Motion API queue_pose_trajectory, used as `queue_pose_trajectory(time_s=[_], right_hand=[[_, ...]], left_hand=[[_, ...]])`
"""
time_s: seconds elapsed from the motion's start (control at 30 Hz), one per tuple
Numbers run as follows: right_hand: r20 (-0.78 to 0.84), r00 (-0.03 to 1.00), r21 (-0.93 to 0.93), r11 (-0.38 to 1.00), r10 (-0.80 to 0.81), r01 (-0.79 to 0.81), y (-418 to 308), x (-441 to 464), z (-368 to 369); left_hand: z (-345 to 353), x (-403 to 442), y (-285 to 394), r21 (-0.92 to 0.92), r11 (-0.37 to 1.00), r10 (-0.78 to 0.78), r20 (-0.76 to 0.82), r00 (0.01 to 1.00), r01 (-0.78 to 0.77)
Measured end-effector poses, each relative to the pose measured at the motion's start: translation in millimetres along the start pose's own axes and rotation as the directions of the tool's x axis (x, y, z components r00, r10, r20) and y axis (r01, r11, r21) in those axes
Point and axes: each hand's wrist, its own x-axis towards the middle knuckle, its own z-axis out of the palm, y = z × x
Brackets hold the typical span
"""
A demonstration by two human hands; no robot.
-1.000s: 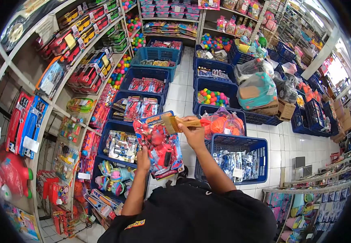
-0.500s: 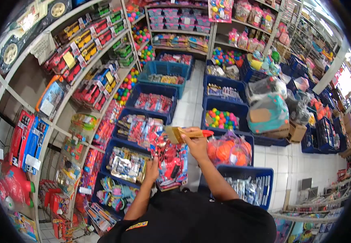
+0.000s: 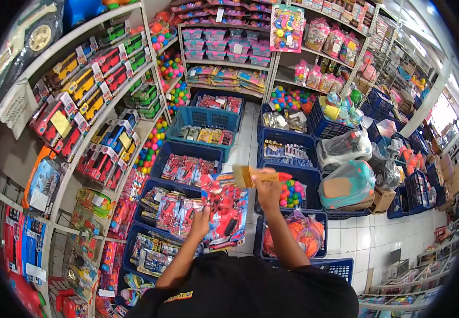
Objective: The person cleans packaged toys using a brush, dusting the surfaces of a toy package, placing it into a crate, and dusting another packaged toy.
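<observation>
My left hand (image 3: 200, 225) is closed on the left edge of a flat toy pack (image 3: 228, 217), a mostly red packaged toy with blue edges, held in front of my chest. In my right hand (image 3: 268, 189) is a paintbrush (image 3: 244, 176), gripped by its handle, with the red handle end sticking out to the right. Its wide pale bristles point left, above the upper right part of the pack. I cannot tell whether the bristles touch it. Below the pack, a blue crate (image 3: 140, 214) of similar packaged toys is partly hidden.
Shelves of boxed toy buses (image 3: 62, 124) line the left side. A teal crate (image 3: 174, 130) stands ahead among several blue crates. On the right are a crate of orange balls (image 3: 288, 238) and a bagged item (image 3: 349, 183). White floor tiles (image 3: 248, 130) run between the crate rows.
The view has shifted forward, so crates and shelves appear lower. My right hand and the paintbrush have moved a little to the right, while the pack stays in my left hand.
</observation>
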Motion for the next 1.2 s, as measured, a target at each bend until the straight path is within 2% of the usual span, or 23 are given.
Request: queue_pose_trajectory(time_s=[0.1, 0.2, 0.33, 0.37, 0.47, 0.53, 0.6, 0.7, 0.87, 0.9, 1.0, 1.03, 1.13, 1.17, 1.2], right_hand=[[0.031, 0.998, 0.208, 0.977, -0.053, 0.045, -2, 34, 27], [0.132, 0.967, 0.07, 0.975, -0.218, 0.21, 5, 49, 45], [0.115, 0.993, 0.014, 1.0, 0.003, -0.005, 28, 73, 44], [0.074, 0.997, 0.091, 0.995, 0.037, -0.044, 31, 81, 46], [0.047, 0.996, 0.117, 0.99, 0.073, -0.078, 76, 106, 39], [0.134, 0.987, 0.086, 0.992, 0.084, -0.096, 99, 122, 40], [0.216, 0.971, 0.064, 0.991, 0.1, -0.117, 118, 138, 48], [0.309, 0.939, 0.059, 0.982, 0.153, -0.179, 134, 170, 66], [0.465, 0.869, 0.05, 0.975, 0.169, -0.216, 141, 253, 82], [0.49, 0.858, 0.077, 0.973, 0.154, -0.219, 148, 267, 82], [0.554, 0.818, 0.125, 0.956, 0.153, -0.264, 172, 295, 89], [0.567, 0.809, 0.11, 0.958, 0.158, -0.265, 179, 299, 90], [0.641, 0.75, 0.051, 0.966, 0.162, -0.252, 211, 308, 95], [0.669, 0.71, 0.007, 0.954, 0.218, -0.299, 209, 313, 96], [0.675, 0.702, 0.011, 0.949, 0.225, -0.315, 208, 318, 98]], left_hand=[[4, 32, 39, -0.031, 0.999, 0.047, 0.114, 0.992, -0.044], [11, 61, 31, -0.04, 0.998, 0.047, 0.104, 0.993, -0.043], [12, 86, 8, -0.191, 0.979, -0.064, 0.041, 0.997, 0.07], [8, 91, 6, -0.216, 0.972, -0.085, 0.02, 0.996, 0.087], [1, 109, -1, -0.254, 0.958, -0.154, -0.067, 0.986, 0.132], [-2, 121, -9, -0.304, 0.939, -0.208, -0.123, 0.97, 0.163], [-2, 138, 4, -0.359, 0.916, -0.281, -0.251, 0.926, 0.181], [-2, 165, -9, -0.354, 0.896, -0.377, -0.291, 0.88, 0.267], [22, 221, 36, -0.575, 0.816, -0.399, -0.488, 0.776, 0.057], [23, 231, 21, -0.625, 0.78, -0.401, -0.475, 0.783, 0.02], [19, 260, 20, -0.782, 0.613, -0.498, -0.494, 0.712, -0.113], [19, 270, 29, -0.783, 0.585, -0.486, -0.546, 0.682, -0.21], [12, 274, 35, -0.739, 0.658, -0.512, -0.581, 0.633, -0.146], [16, 276, 30, -0.659, 0.74, -0.49, -0.665, 0.564, -0.134], [19, 272, 18, -0.676, 0.735, -0.527, -0.618, 0.583, -0.052]])
